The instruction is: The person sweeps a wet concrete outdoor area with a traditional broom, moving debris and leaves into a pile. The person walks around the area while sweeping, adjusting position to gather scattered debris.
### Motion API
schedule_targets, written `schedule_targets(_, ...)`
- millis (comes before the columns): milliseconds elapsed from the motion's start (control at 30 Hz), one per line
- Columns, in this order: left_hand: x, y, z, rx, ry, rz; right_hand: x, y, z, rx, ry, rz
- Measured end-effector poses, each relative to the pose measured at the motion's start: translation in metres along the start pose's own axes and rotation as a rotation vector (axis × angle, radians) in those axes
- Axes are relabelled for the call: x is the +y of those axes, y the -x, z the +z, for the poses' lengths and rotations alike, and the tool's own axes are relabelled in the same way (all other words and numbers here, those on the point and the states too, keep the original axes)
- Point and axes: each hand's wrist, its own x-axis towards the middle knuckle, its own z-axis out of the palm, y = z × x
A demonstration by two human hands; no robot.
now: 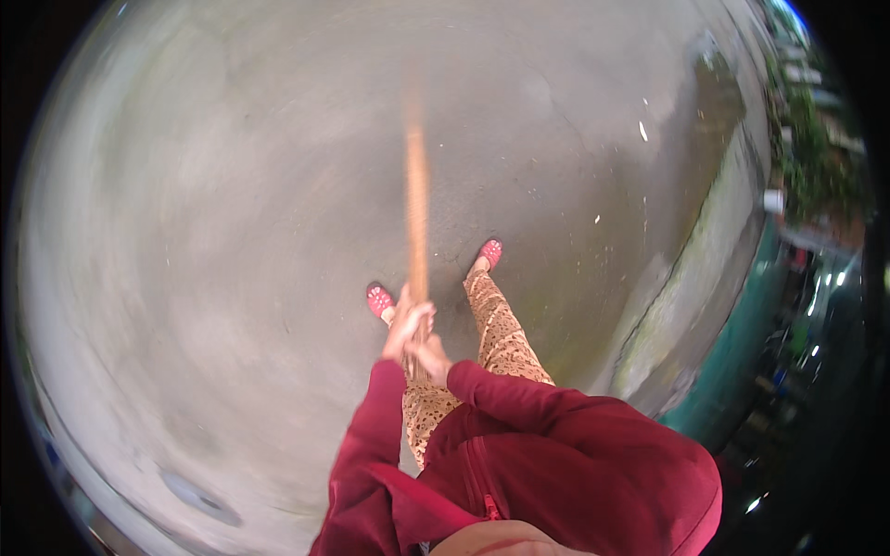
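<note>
I look straight down at my own body on grey concrete ground. Both hands grip a long orange-brown stick that reaches forward and away from me; its far end is blurred. My left hand wraps the stick higher up. My right hand closes on it just below, near my body. Dark red sleeves cover both arms. My feet in pink-red shoes stand on the ground under the stick.
A raised concrete kerb curves along the right side. Beyond it is a teal wall or fence, with green plants and a white pot further back. A small white scrap lies on the ground.
</note>
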Motion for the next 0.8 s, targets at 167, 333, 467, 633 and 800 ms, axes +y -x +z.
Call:
schedule_targets(167, 0.004, -0.005, 0.052, 0.659, -0.025, -0.068, -0.049, -0.009, -0.068, -0.592, -0.162, 0.37)
schedule_targets(333, -0.033, -0.098, 0.1, 0.505, -0.076, -0.205, -0.132, -0.023, -0.168, -0.563, -0.253, 0.393)
schedule_targets(467, -0.109, -0.19, 0.3, 0.223, -0.549, -0.167, -0.167, -0.003, -0.372, -0.336, -0.64, 0.307)
schedule_targets(633, -0.131, -0.251, 0.499, -0.083, -0.813, -0.109, -0.223, 0.011, -0.504, 0.016, -0.751, -0.025)
schedule_targets(800, -0.101, -0.235, 0.542, -0.384, -0.504, -0.341, -0.212, -0.017, -0.49, 0.331, -0.461, -0.228)
